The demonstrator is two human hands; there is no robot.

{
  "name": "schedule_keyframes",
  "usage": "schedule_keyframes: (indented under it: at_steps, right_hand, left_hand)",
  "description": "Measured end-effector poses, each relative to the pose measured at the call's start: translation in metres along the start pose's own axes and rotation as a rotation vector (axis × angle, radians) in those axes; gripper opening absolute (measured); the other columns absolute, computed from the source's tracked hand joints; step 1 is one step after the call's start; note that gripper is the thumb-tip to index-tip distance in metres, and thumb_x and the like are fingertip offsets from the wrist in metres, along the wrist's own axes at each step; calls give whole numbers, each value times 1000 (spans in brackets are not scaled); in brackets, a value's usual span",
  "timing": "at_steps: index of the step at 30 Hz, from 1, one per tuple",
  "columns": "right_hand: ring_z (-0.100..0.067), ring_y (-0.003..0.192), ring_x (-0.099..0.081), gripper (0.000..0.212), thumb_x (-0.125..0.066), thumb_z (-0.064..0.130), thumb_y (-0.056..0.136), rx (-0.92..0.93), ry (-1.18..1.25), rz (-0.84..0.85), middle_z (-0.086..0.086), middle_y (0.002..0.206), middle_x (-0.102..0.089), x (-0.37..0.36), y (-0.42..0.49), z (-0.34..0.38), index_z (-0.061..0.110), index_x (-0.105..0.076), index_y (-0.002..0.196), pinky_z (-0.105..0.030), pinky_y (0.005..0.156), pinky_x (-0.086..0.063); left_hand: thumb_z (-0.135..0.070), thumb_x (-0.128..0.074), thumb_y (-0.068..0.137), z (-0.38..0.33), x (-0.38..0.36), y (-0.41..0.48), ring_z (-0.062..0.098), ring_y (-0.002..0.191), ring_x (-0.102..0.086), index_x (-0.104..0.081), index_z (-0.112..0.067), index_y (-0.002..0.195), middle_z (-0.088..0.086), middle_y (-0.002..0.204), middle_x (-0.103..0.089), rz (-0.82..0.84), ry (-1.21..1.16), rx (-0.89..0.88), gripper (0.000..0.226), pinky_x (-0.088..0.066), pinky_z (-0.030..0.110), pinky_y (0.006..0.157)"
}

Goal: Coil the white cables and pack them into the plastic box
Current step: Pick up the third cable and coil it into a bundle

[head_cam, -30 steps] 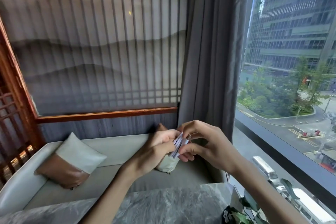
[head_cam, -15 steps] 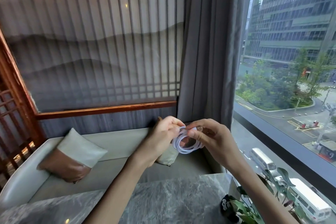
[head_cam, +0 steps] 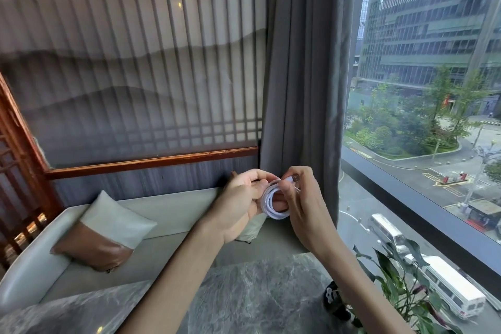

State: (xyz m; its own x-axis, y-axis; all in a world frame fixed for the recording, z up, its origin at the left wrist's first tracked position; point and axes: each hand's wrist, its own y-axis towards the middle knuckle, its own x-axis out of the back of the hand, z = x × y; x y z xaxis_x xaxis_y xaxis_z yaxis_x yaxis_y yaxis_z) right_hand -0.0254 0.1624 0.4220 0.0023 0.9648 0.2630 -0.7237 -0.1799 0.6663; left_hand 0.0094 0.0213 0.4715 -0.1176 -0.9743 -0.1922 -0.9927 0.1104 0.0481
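A white cable [head_cam: 272,202] is wound into a small round coil, held up in front of me above the far edge of the table. My left hand [head_cam: 241,203] grips the coil's left side, fingers curled behind it. My right hand [head_cam: 301,203] pinches the cable's plug end at the top of the coil, its thumb lying across the loops. No plastic box is in view.
A grey marble table [head_cam: 244,295] lies below my arms. Behind it stands a pale sofa [head_cam: 168,214] with a brown-and-grey cushion [head_cam: 105,236]. A potted plant [head_cam: 393,293] sits at the table's right end by the window. A grey curtain [head_cam: 298,76] hangs behind my hands.
The coil has turned from edge-on to face me as a round loop. My right hand has shifted to pinch the plug end at its top. Both hands sit slightly higher.
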Motion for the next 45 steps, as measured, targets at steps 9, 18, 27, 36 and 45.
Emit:
schedule_keyframes:
  at_steps: [9,18,27,36,45]
  right_hand:
    - [-3,89,-55,5,-55,31,96,53,-223,12,5,95,-57,17,4,-2,26,-56,98,-11,73,-39]
    - [-10,80,-62,10,-66,19,93,20,-10,-71,8,88,-65,30,2,6,28,-63,90,-10,65,-43]
    - [-8,70,-66,8,-66,16,93,-113,200,-63,8,81,-70,22,-2,14,24,-67,92,-23,55,-51]
    - [-9,71,-64,10,-69,14,90,-160,262,-112,3,80,-71,14,3,11,23,-71,92,-18,65,-49]
    - [-20,72,-62,34,-62,30,90,-373,742,175,-10,85,-66,24,9,24,12,-68,118,-29,66,-51]
  left_hand:
    - [-10,-55,96,-9,-6,-1,26,80,-73,-63,-2,91,11,86,-76,-221,706,-290,12,-60,36,73]
    - [-11,-69,86,-1,0,-12,13,85,-68,-68,-2,96,8,95,-72,39,142,-81,14,-53,21,73]
    - [-11,-68,88,13,-15,-17,7,63,-65,-63,-5,99,15,85,-69,-97,451,-230,13,-54,20,55]
    - [-10,-60,94,19,-18,-17,19,56,-70,-62,-6,100,18,88,-70,-125,382,-191,8,-58,28,52]
    - [-15,-70,79,11,13,-20,24,79,-74,-75,-8,98,11,94,-76,278,-149,-2,21,-59,25,67]
